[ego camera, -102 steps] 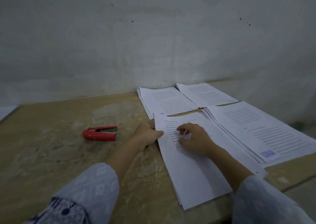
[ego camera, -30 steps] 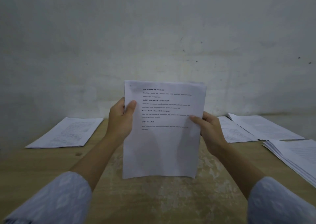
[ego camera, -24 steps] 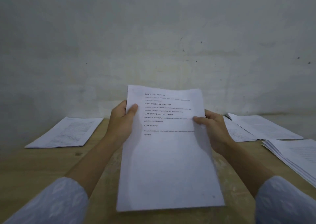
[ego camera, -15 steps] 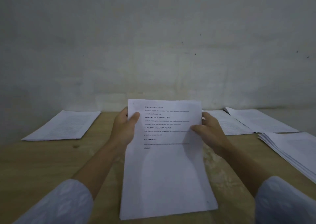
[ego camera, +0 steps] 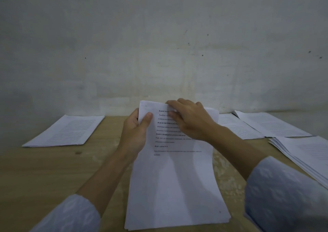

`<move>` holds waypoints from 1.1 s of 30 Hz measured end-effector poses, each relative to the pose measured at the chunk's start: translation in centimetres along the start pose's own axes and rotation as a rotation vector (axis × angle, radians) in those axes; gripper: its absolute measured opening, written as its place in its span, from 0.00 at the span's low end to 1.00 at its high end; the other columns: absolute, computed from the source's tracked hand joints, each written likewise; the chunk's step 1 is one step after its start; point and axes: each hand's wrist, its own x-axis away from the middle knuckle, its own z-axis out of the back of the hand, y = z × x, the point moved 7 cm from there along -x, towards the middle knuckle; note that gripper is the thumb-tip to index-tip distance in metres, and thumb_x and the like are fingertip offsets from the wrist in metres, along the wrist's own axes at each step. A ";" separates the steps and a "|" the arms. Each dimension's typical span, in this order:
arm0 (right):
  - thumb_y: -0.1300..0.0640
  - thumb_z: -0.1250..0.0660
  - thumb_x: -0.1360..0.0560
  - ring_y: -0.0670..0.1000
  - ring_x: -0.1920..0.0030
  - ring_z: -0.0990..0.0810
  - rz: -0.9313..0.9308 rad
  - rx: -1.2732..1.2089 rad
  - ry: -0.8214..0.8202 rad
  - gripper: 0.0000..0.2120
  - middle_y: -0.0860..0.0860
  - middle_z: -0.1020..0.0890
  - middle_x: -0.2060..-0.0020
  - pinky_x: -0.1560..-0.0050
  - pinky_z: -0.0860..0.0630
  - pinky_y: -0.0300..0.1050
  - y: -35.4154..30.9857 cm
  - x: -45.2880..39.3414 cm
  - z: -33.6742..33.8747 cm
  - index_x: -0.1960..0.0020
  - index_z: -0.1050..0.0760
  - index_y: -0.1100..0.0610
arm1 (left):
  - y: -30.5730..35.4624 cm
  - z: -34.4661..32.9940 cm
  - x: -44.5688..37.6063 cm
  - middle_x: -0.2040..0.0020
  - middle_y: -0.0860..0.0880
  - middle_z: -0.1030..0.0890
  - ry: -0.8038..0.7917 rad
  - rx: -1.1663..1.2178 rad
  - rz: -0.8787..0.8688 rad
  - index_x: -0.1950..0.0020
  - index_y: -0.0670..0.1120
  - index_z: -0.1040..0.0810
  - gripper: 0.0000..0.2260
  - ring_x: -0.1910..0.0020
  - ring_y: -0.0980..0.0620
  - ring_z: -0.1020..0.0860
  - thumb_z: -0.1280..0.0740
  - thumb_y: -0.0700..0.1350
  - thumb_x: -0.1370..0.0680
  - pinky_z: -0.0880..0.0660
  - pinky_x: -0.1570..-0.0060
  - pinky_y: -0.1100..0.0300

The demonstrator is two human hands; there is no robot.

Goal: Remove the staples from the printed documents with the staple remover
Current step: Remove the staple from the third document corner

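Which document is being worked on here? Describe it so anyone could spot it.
On the wooden table, look to the middle, between both forearms. The stapled document there is gripped by the left hand and fingered at its top by the right hand; the other stacks lie untouched.

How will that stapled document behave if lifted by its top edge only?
Probably floppy: the document already bows between the left hand and the table. Its sheets look thin, so likely light. The right hand fingering the top edge suggests sheets may fan.

Held document lies between left papers and right stacks.
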 end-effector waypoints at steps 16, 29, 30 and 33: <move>0.51 0.49 0.22 0.55 0.59 0.27 -0.037 -0.084 -0.030 0.13 0.49 0.26 0.60 0.57 0.37 0.47 1.6 -0.2 1.7 0.49 0.31 0.58 | 0.3 0.8 -0.3 0.59 0.54 0.17 0.075 -0.048 0.004 0.52 0.50 0.22 0.10 0.65 0.61 0.19 0.42 0.48 0.19 0.23 0.67 0.67; 0.60 0.44 0.23 0.54 0.60 0.30 -0.216 -0.236 -0.085 0.04 0.44 0.29 0.67 0.55 0.38 0.47 4.1 1.0 1.2 0.57 0.33 0.55 | -1.0 1.2 0.5 0.55 0.53 0.17 0.001 -0.156 0.063 0.48 0.46 0.21 0.11 0.58 0.56 0.19 0.43 0.47 0.19 0.24 0.63 0.64; 0.57 0.42 0.24 0.54 0.58 0.29 -0.255 -0.220 -0.080 0.03 0.45 0.27 0.65 0.53 0.36 0.48 4.5 1.0 1.2 0.56 0.32 0.53 | -1.0 1.5 0.5 0.55 0.53 0.17 0.029 -0.160 0.056 0.48 0.46 0.21 0.11 0.57 0.55 0.19 0.43 0.47 0.19 0.24 0.62 0.63; 0.50 0.34 0.27 0.52 0.56 0.27 -0.442 -0.280 0.083 0.07 0.49 0.24 0.59 0.52 0.31 0.48 6.5 1.8 2.1 0.57 0.28 0.53 | -1.0 2.7 0.6 0.56 0.54 0.18 0.101 -0.126 0.061 0.54 0.51 0.22 0.11 0.57 0.54 0.19 0.43 0.47 0.19 0.25 0.60 0.59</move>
